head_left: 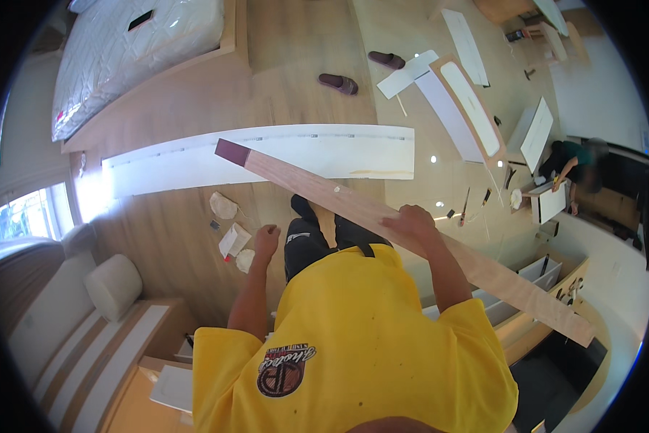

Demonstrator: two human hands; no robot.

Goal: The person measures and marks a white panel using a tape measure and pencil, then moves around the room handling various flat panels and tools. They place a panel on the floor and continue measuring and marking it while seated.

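A long, narrow wooden board [317, 186] slants across in front of me, from a dark reddish end at the upper left to a pale end at the lower right. My right hand [413, 225] grips its edge near the middle, fingers wrapped over it. At my left side hangs my left hand [267, 241], its fingers curled in and nothing visible in them. Beyond the board, a long white panel [173, 162] lies on the floor, partly covered from view by the board's dark end. White crumpled packets [235, 239] lie on the floor near my left hand.
A plastic-wrapped mattress [144, 58] on a wooden bed base stands far left. Slippers [338, 84], white panels [467, 47] and a screwdriver [464, 207] lie on the floor. Another person [573, 162] works at a small white box at the right. Drawers and cabinetry stand behind me.
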